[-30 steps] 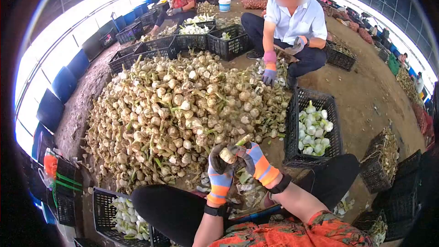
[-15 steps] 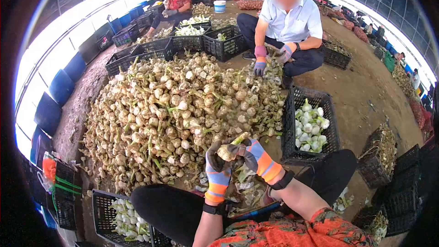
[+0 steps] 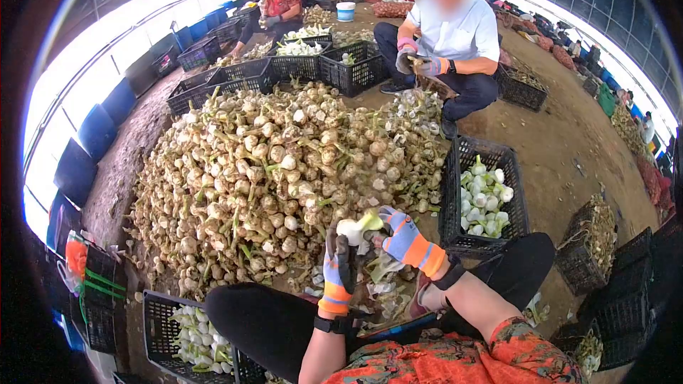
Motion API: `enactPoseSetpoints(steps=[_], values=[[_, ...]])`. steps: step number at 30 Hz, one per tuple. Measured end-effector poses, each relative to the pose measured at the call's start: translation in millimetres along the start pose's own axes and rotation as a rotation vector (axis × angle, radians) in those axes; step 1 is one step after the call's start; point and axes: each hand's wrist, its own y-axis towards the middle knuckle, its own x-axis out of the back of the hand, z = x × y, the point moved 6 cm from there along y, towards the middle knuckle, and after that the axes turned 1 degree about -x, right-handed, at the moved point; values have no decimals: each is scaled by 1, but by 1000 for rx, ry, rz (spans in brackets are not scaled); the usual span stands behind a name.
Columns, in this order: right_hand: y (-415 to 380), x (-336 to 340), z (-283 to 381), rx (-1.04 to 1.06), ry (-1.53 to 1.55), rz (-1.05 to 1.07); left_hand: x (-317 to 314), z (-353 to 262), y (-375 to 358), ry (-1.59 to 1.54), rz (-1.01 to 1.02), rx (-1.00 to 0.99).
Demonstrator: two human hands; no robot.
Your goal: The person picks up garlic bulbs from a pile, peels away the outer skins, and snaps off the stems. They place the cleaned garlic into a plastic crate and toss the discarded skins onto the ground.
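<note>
A white garlic bulb (image 3: pixel 353 230) with a pale green stem is held up between my gloved hands, over the near edge of a large pile of unpeeled garlic (image 3: pixel 242 178). My left hand (image 3: pixel 339 267) has its fingers around the bulb's left side. My right hand (image 3: pixel 409 238) is closed at the stem side, with loose skin hanging beneath the bulb. Both gloves are orange and blue with dark grips. Peeled skins (image 3: pixel 384 291) lie below my hands, between my knees.
Black crates of white garlic stand at the right (image 3: pixel 449 199) and lower left (image 3: pixel 160 334). Across the pile squats a person in a light shirt (image 3: pixel 462 32), holding something small. More crates (image 3: pixel 352 71) line the far side, near another person (image 3: pixel 281 3).
The bulb between my hands now shows clean white where it was brownish, and skin hangs loose. The person opposite has lifted both hands from the pile and brought them together.
</note>
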Motion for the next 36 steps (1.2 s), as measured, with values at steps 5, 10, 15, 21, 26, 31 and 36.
enactPoseSetpoints(steps=[5,10,15,21,26,31,36], values=[[-16,-11,0,-484,624,-12,28,31,8,86,-125,-122],[-11,-12,-19,-277,381,116,32,26,6,229,-17,2],[-6,9,-52,-231,367,-189,13,1,2,354,87,-283],[7,34,-54,-397,-678,264,11,-7,0,379,88,-209],[7,18,50,114,-233,291,0,8,0,264,173,-164],[12,1,58,28,-487,459,-3,2,-6,334,201,-181],[12,-2,63,23,-634,489,3,3,-4,294,174,-253]])
